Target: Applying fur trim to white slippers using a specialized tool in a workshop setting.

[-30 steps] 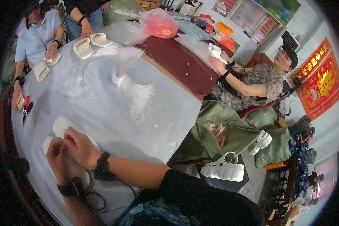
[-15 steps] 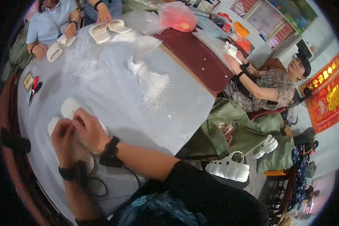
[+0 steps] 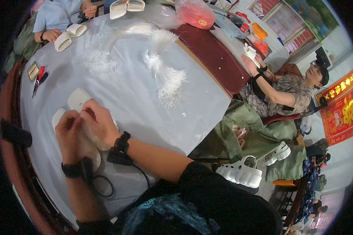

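Observation:
Two white slippers lie side by side on the round table under its clear plastic cover, near its front edge. My left hand rests on the left slipper, fingers curled at its upper part. My right hand presses on the right slipper, fingers bent against the left hand's. What the fingertips pinch between them is too small to tell. Both wrists wear black bands, and a black cable trails from them.
A bundle of thin clear plastic ties lies mid-table. Red-handled snips sit at the left edge. Other people work white slippers at the far side and at the right. A red bag sits far back. White shoes lie on the floor.
The view has drifted so the table sits higher and larger in frame. My hands stay together on the slippers, with only small finger movement.

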Tool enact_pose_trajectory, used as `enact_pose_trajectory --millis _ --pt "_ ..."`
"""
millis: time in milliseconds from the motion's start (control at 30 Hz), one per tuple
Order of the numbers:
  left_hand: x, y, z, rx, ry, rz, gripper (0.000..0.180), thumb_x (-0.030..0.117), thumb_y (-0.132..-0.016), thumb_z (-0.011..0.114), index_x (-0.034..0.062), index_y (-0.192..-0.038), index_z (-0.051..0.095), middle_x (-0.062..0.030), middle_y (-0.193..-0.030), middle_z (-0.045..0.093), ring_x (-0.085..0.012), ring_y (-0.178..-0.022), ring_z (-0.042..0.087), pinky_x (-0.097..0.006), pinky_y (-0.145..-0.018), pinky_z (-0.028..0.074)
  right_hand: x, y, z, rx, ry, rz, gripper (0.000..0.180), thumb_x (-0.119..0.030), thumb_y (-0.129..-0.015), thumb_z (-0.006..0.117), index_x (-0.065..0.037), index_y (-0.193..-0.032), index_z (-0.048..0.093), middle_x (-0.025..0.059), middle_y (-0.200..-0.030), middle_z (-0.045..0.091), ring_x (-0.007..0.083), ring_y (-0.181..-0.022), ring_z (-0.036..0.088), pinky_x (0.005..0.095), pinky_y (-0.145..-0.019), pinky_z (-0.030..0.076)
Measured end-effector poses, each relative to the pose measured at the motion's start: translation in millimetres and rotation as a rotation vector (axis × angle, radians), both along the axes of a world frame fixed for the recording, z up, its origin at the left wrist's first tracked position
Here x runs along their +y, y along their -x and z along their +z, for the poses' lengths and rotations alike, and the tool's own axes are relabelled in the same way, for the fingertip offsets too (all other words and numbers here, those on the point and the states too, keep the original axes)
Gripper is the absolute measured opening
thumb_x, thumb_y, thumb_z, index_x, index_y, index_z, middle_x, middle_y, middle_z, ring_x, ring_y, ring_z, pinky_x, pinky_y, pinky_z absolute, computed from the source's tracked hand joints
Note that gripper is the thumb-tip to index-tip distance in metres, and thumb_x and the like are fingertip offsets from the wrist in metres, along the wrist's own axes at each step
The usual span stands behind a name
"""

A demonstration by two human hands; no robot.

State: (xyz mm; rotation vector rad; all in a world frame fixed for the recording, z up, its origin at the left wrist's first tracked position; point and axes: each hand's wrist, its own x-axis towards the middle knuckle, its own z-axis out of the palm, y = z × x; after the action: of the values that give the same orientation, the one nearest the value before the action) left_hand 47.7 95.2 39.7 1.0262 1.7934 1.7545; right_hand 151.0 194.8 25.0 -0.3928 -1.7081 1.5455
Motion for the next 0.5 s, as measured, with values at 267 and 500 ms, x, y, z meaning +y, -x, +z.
enact_pose_trajectory --millis 267,500 --pt "-1.8 5.5 -5.1 0.008 0.024 -0.004 0.002 0.0 -0.089 0.06 0.0008 -0.091 0.06 0.0022 -0.088 0.059 -0.0073 -0.083 0.055 -0.021 -0.077 0.044 0.0 0.3 0.7 -0.005 -0.071 0.019 0.014 -0.014 -0.09 0.053 -0.002 -0.094 0.048 0.0197 -0.08 0.056 0.0361 -0.076 0.056 0.041 -0.069 0.044" --pt "-1.3 7.4 -7.5 0.028 -0.004 -0.011 0.002 -0.001 -0.088 0.061 0.001 -0.089 0.061 0.002 -0.088 0.06 -0.0077 -0.083 0.055 -0.021 -0.077 0.044 -1.3 -1.2 3.7 -0.024 -0.077 -0.004 0.014 -0.014 -0.091 0.053 -0.001 -0.094 0.048 0.0202 -0.081 0.057 0.0362 -0.077 0.057 0.04 -0.069 0.045"
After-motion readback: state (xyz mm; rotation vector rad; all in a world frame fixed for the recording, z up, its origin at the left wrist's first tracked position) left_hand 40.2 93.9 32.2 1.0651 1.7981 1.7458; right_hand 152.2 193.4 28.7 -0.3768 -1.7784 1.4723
